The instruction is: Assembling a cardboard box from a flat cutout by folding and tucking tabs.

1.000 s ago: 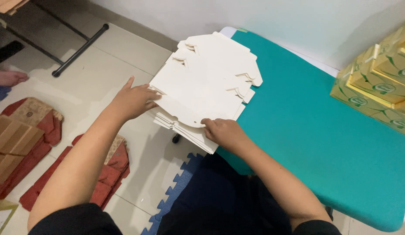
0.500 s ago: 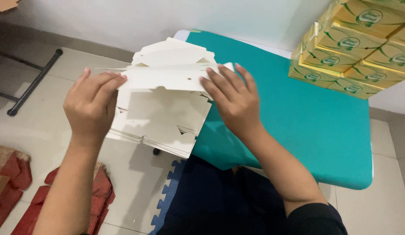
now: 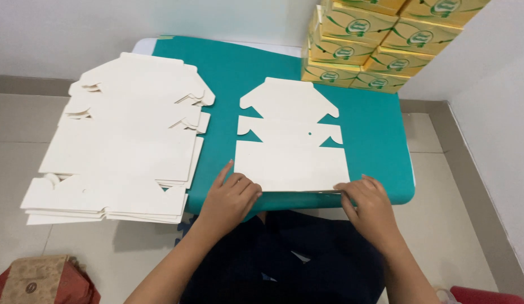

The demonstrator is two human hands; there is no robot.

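Observation:
A single flat white die-cut cardboard box blank (image 3: 290, 138) lies spread on the teal table (image 3: 380, 141). My left hand (image 3: 231, 197) pinches its near left edge at the table's front rim. My right hand (image 3: 371, 202) grips the near right edge the same way. Left of the blank, a thick stack of identical white blanks (image 3: 124, 143) overhangs the table's left side.
Yellow and green printed cartons (image 3: 374, 39) are piled at the table's far right against the white wall. A brown and red bag (image 3: 39, 281) sits on the tiled floor at lower left. My dark-clothed lap is below the table's front edge.
One blank was lifted off the stack, held up in both hands, and now lies flat on the table to the stack's right. The camera view has shifted right.

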